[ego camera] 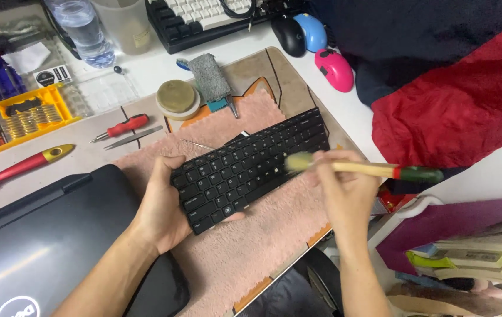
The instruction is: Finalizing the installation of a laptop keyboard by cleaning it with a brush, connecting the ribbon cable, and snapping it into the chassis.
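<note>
At the frame's centre, the left hand [165, 202] is gripping a black keyboard [249, 165] over a pink towel [245, 246], while the right hand [345, 188], fingers clenched, is holding a brush [362, 169] against the keys.

Bright, even light falls from overhead on the white bench [145, 73], with only faint, soft shadows under the tools. A pale streak of glare runs across the glossy lid of the black laptop [33, 246] at lower left — the strongest reflection in view. The brush [359, 168] shows motion blur at its bristle tip. Focus is otherwise fairly sharp at centre, softer toward the corners — edges bend slightly with wide-angle distortion.
</note>
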